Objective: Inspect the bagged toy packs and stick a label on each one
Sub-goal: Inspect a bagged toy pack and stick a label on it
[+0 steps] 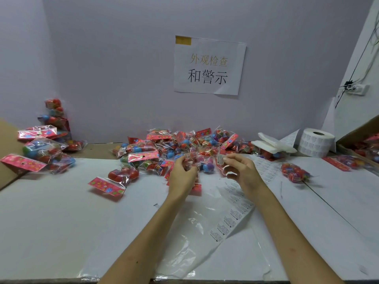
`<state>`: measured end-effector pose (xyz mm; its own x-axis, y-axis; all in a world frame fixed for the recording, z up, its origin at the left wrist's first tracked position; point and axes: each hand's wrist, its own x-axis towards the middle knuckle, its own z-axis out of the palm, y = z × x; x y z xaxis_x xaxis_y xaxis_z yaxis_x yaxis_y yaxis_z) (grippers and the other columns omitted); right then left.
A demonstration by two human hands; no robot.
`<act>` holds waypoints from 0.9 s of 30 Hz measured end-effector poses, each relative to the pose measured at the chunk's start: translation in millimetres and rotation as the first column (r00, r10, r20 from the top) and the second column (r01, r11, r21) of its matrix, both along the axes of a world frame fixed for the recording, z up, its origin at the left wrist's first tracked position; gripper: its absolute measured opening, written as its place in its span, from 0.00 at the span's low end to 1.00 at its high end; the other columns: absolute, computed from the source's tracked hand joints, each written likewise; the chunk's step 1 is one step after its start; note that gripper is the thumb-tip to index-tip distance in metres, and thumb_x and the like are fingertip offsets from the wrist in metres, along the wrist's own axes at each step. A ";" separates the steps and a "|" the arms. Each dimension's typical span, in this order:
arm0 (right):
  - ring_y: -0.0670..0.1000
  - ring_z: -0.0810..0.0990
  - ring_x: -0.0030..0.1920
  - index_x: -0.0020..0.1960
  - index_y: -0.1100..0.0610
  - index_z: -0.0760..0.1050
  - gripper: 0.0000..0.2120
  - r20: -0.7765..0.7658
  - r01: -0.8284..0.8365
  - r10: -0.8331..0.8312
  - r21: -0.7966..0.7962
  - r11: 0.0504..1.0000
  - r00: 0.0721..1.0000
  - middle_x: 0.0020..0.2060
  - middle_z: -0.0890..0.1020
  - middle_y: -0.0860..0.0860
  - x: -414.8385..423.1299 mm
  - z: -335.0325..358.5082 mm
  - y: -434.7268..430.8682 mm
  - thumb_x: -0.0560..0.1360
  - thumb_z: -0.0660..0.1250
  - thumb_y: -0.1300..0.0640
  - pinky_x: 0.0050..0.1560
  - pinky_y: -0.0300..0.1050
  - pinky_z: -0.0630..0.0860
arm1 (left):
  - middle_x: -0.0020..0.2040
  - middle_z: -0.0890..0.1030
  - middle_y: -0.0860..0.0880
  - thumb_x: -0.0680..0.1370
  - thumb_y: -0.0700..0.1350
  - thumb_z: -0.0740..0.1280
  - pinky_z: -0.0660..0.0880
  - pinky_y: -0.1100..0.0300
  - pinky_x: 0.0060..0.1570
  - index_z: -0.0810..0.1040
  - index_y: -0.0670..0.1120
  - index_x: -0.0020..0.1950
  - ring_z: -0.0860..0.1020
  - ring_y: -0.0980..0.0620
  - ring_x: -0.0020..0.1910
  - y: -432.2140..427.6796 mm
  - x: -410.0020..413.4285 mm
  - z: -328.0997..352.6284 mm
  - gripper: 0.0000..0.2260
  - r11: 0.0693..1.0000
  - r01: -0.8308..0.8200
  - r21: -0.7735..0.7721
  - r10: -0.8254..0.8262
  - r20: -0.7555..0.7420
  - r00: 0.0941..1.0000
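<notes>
Over the table (61, 212), left hand (182, 172) grips a pack (206, 167), right hand (241, 171) pinches a label (220, 160), not yet stuck; pile (164, 146) looks mostly undone.

Toy packs (176, 146) in clear, glossy, crinkled plastic bags with pink printed paper headers, shiny smooth plastic balls (123, 174) inside, small matt white paper label (220, 159), label roll (315, 144) of white paper, glossy liner strip (235, 214), smooth white table (61, 222), matt brown cardboard box (357, 132), paper sign (209, 66)

toy packs (143, 156): pink flowered headers (red, blue balls inside) | label roll (314, 144): white | wall (112, 68): lilac
</notes>
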<state>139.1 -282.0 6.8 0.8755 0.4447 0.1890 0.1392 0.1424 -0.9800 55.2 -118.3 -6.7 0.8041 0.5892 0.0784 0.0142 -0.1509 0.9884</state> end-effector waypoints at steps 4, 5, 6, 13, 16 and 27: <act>0.50 0.80 0.38 0.48 0.52 0.83 0.06 -0.018 0.020 -0.019 0.025 0.999 1.000 0.39 0.84 0.52 2.7 -1.3 0.3 0.79 0.68 0.60 0.35 0.38 0.78 | 0.66 0.79 0.47 0.80 0.41 0.69 0.83 0.49 0.54 0.72 0.46 0.74 0.82 0.44 0.56 -2.0 -2.4 2.7 0.22 1.000 -0.027 0.006 0.027 0.125 0.992; 0.50 0.80 0.38 0.54 0.52 0.82 0.06 -0.025 0.038 -0.037 0.033 0.999 0.999 0.41 0.85 0.53 3.6 -1.4 0.8 0.79 0.68 0.59 0.35 0.39 0.78 | 0.64 0.80 0.47 0.79 0.39 0.69 0.83 0.51 0.53 0.75 0.46 0.71 0.83 0.45 0.55 -2.3 -3.1 5.4 0.19 0.999 -0.017 -0.032 0.023 0.190 0.981; 0.50 0.81 0.38 0.60 0.52 0.79 0.10 -0.036 0.060 -0.059 0.036 0.998 0.998 0.43 0.85 0.54 5.1 -2.3 1.6 0.79 0.68 0.58 0.35 0.39 0.78 | 0.61 0.83 0.47 0.79 0.37 0.69 0.83 0.53 0.51 0.79 0.45 0.67 0.84 0.46 0.53 -2.0 -3.4 8.3 0.16 0.996 0.010 -0.091 0.014 0.265 0.964; 0.54 0.86 0.52 0.80 0.47 0.53 0.35 -0.161 0.102 -0.105 -0.027 0.994 0.981 0.58 0.83 0.52 8.7 -6.6 2.5 0.80 0.68 0.48 0.42 0.44 0.83 | 0.51 0.87 0.44 0.82 0.43 0.63 0.79 0.57 0.53 0.83 0.39 0.56 0.85 0.47 0.52 4.2 -5.6 17.7 0.11 0.839 0.278 -0.468 -0.051 0.441 0.896; 0.56 0.86 0.54 0.82 0.46 0.45 0.46 -0.190 -0.021 0.014 -0.033 0.999 0.982 0.60 0.83 0.55 5.7 -5.6 4.1 0.75 0.71 0.43 0.46 0.49 0.84 | 0.46 0.87 0.46 0.82 0.41 0.63 0.79 0.55 0.54 0.82 0.42 0.49 0.85 0.49 0.49 5.5 -6.3 19.0 0.08 0.759 0.324 -0.564 -0.028 0.470 0.882; 0.59 0.86 0.53 0.81 0.45 0.52 0.41 -0.141 -0.084 0.077 -0.041 0.996 0.987 0.62 0.82 0.56 4.0 -8.8 7.3 0.76 0.72 0.47 0.52 0.52 0.79 | 0.39 0.84 0.49 0.81 0.45 0.67 0.78 0.61 0.39 0.81 0.45 0.49 0.83 0.54 0.36 11.2 -8.2 18.3 0.05 0.595 0.338 -0.729 0.000 0.422 0.907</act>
